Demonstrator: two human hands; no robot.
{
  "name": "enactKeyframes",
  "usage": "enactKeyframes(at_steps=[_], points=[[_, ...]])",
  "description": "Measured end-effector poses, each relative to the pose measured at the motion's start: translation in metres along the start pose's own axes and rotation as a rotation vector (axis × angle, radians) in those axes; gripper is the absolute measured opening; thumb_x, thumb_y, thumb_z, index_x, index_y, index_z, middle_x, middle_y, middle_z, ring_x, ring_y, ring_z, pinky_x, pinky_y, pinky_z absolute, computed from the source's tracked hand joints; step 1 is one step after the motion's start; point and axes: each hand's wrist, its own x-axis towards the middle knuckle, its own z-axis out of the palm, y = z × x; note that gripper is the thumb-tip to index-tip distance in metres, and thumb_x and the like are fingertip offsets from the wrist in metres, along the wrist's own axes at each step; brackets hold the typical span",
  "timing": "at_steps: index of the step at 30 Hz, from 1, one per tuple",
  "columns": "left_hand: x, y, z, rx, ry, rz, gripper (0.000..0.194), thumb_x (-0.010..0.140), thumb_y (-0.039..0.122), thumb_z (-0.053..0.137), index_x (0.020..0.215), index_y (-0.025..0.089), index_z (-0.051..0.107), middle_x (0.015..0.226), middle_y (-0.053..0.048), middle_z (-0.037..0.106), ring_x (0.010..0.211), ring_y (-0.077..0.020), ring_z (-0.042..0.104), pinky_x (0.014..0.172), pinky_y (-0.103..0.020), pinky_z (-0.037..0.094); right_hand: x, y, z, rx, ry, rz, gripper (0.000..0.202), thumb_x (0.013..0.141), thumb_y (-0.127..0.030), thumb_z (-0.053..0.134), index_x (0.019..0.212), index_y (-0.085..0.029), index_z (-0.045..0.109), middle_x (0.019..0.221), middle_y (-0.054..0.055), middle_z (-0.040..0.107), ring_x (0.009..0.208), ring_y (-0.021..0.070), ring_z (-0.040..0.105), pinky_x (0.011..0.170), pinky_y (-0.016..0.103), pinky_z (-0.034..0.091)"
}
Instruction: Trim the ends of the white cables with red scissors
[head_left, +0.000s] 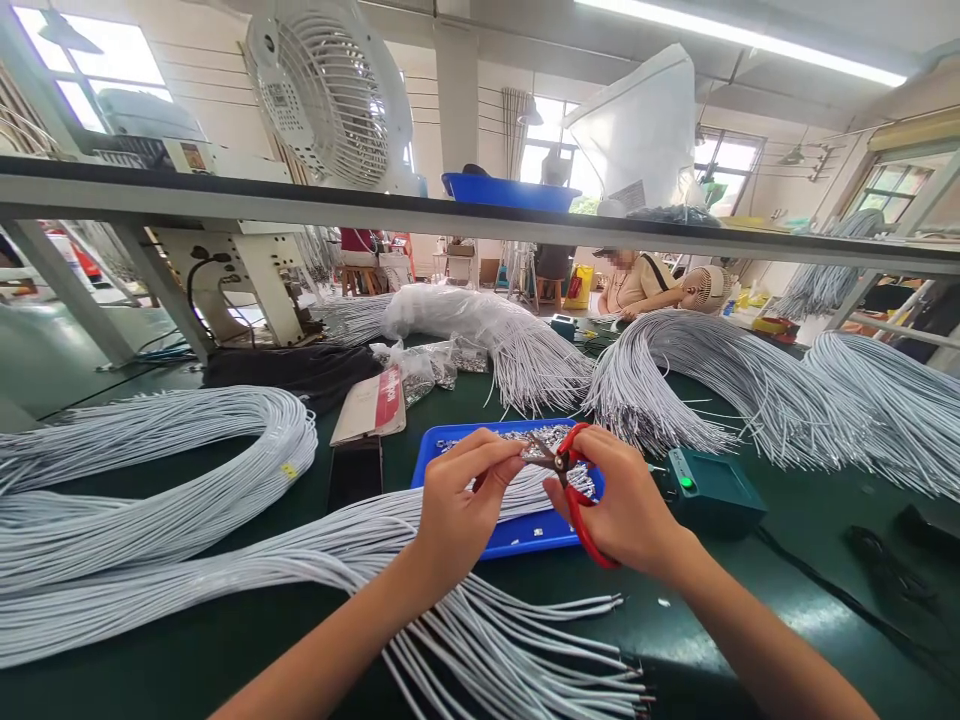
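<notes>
My right hand (630,500) is wrapped round red-handled scissors (561,462), their blades slightly apart and pointing left. Just off the blade tips, my left hand (465,500) pinches something too small to make out between thumb and forefinger. Both hands are above a blue tray (525,545) that holds many small metal pieces (551,437). A bundle of white wires (285,550) runs in from the left, partly hidden by my left hand and forearm. Some of its wires lie across the tray, and others fan out on the table in front of it.
A green box with a lit green light (716,490) stands right of the tray. More wire bundles (262,440) lie left and at the back. Behind my left hand are a dark flat object (355,475) and a card (367,405). A shelf (420,205) spans above; a person (637,280) sits beyond.
</notes>
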Motion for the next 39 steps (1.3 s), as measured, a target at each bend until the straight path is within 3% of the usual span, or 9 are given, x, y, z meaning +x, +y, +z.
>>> enactKeyframes(at_steps=[13, 23, 32, 39], points=[[-0.006, -0.004, 0.001, 0.244, -0.092, 0.167, 0.011, 0.086, 0.007, 0.058, 0.086, 0.013, 0.066, 0.071, -0.002, 0.063, 0.056, -0.0073, 0.054, 0.048, -0.017, 0.041, -0.001, -0.001, -0.001, -0.121, -0.071, 0.017, 0.017, 0.072, -0.014, 0.059, 0.074, -0.020, 0.043, 0.081, 0.005, 0.060, 0.076, 0.0193, 0.052, 0.064, 0.032, 0.045], [-0.005, -0.001, 0.001, 0.215, -0.110, 0.134, 0.011, 0.087, 0.010, 0.056, 0.082, 0.014, 0.064, 0.069, -0.002, 0.062, 0.055, -0.0075, 0.053, 0.048, -0.018, 0.041, 0.001, -0.002, -0.002, -0.108, -0.106, 0.046, 0.019, 0.073, -0.017, 0.061, 0.074, -0.020, 0.042, 0.081, 0.004, 0.058, 0.076, 0.0184, 0.051, 0.065, 0.032, 0.045], [-0.008, -0.005, 0.001, 0.196, -0.123, 0.221, 0.011, 0.084, 0.004, 0.057, 0.083, 0.013, 0.063, 0.066, 0.000, 0.054, 0.054, -0.0067, 0.046, 0.046, -0.017, 0.035, -0.001, -0.006, -0.004, -0.040, -0.148, 0.114, 0.022, 0.074, -0.017, 0.062, 0.069, -0.020, 0.041, 0.080, 0.003, 0.057, 0.074, 0.0175, 0.050, 0.065, 0.031, 0.041], [-0.006, -0.001, 0.000, 0.069, -0.135, 0.095, 0.012, 0.084, 0.005, 0.056, 0.080, 0.012, 0.063, 0.064, 0.000, 0.052, 0.052, -0.0062, 0.043, 0.044, -0.017, 0.035, -0.001, -0.007, -0.005, -0.018, -0.180, 0.156, 0.021, 0.076, -0.021, 0.062, 0.067, -0.020, 0.043, 0.074, 0.001, 0.058, 0.068, 0.0150, 0.049, 0.062, 0.029, 0.040]])
